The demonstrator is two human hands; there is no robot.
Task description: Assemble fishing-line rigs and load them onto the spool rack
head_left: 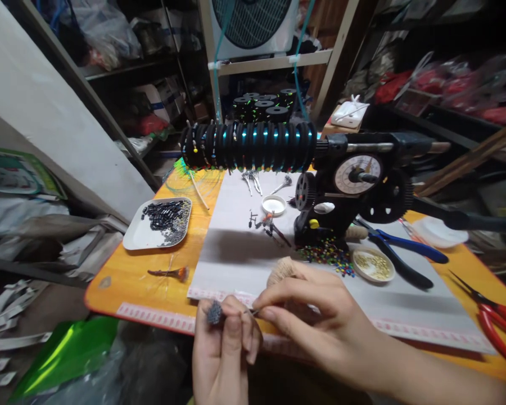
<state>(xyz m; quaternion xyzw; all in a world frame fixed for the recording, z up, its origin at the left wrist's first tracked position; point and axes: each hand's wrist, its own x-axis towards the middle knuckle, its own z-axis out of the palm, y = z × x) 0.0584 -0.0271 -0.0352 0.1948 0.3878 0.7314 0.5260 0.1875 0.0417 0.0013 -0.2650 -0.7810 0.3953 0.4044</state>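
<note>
My left hand (pixel 225 343) is closed round a small bundle with a dark grey, beady head (pixel 215 313) that pokes up between the fingers. Just right of it, the thumb and forefinger of my right hand (pixel 316 315) pinch a thin dark strand (pixel 253 311) near the left fingertips. A beige, ridged thing (pixel 283 271) shows behind my right forefinger; I cannot tell whether it is held. Both hands are at the table's front edge. Similar grey-headed bundles with white stems (pixel 253 183) lie on the pale sheet (pixel 236 225).
A black geared machine with a dial (pixel 358 174) carries a ringed roller (pixel 248 146) across the back. Left is a tray (pixel 130 239) of dark parts. Coloured pins (pixel 326 256), a dish of gold bits (pixel 373 265), blue-handled pliers (pixel 413 247) and red-handled pliers (pixel 495 332) lie right.
</note>
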